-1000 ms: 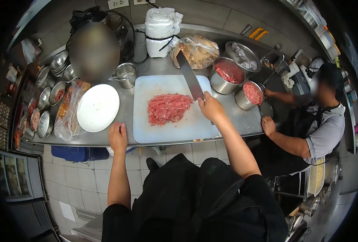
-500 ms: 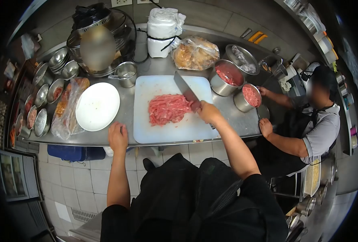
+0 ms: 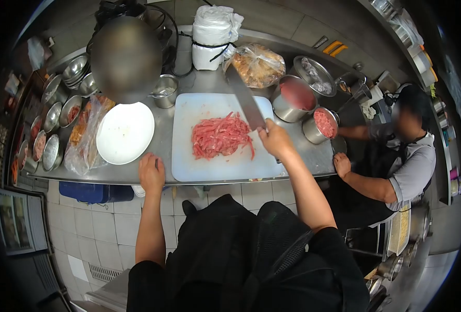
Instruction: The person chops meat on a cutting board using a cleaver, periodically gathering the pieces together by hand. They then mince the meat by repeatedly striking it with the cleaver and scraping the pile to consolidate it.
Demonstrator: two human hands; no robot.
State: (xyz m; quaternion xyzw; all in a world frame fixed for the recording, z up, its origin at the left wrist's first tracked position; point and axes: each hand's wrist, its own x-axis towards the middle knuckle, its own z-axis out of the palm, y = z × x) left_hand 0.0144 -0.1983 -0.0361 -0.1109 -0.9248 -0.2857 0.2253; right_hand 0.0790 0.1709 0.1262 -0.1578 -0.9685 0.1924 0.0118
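Observation:
A pile of sliced raw red meat (image 3: 220, 136) lies on a white cutting board (image 3: 209, 166) on a steel counter (image 3: 163, 143). My right hand (image 3: 275, 139) grips the handle of a large cleaver (image 3: 244, 97), its blade raised over the board's far right, above the meat's right edge. My left hand (image 3: 151, 173) rests flat on the counter's front edge, left of the board, holding nothing.
A white plate (image 3: 125, 132) sits left of the board beside a plastic bag of food (image 3: 85, 140). Steel pots of meat (image 3: 294, 96) (image 3: 322, 124) stand right. A co-worker (image 3: 402, 156) in a grey shirt works at the counter's right end. Small bowls (image 3: 51, 130) line the far left.
The cleaver came down onto the meat half a second ago and is now lifted again. The meat pile has spread wider, with strips pulled toward the right.

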